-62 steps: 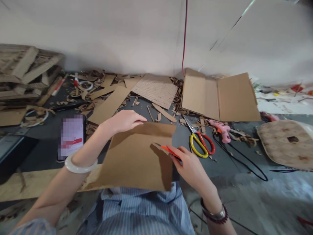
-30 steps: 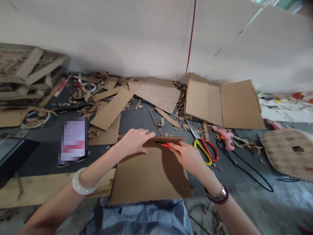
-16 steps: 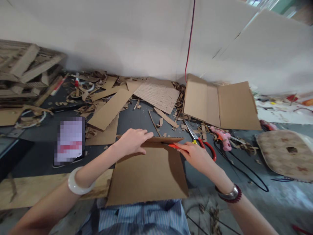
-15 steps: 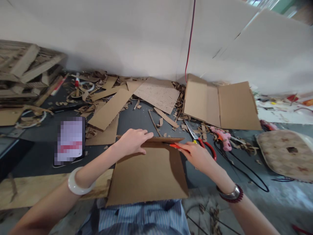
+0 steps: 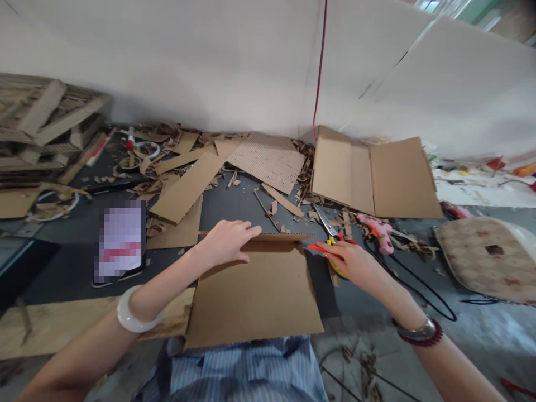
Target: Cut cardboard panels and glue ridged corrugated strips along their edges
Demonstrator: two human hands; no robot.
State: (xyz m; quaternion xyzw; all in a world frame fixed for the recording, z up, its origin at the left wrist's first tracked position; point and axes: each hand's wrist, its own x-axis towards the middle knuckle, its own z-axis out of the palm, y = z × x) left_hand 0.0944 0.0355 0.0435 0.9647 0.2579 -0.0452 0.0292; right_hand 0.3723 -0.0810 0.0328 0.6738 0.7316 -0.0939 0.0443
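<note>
A brown cardboard sheet (image 5: pixel 255 296) lies in front of me at the table's near edge, its far strip folded up. Over the left part of that fold is my left hand (image 5: pixel 229 241), fingers across the raised strip and thumb on the near side, holding it. My right hand (image 5: pixel 352 262) is closed around an orange-red utility knife (image 5: pixel 324 248). The knife points left and is just off the sheet's right end, apart from it. Beneath and behind the right hand lie scissors (image 5: pixel 323 220) with red handles and a yellow-handled tool (image 5: pixel 338 267), both partly covered.
A pink glue gun (image 5: pixel 379 231) with a black cord lies right of the scissors. Folded cardboard (image 5: pixel 396 178) stands behind it, near a patterned cushion (image 5: pixel 489 257). At left are a phone (image 5: pixel 119 240) and cardboard strips (image 5: pixel 188 190). Wooden-looking slats (image 5: pixel 50 117) are stacked far left.
My right hand has moved right with the knife, away from the cardboard fold, and now covers part of the scissors' handles. My left hand has stayed on the fold.
</note>
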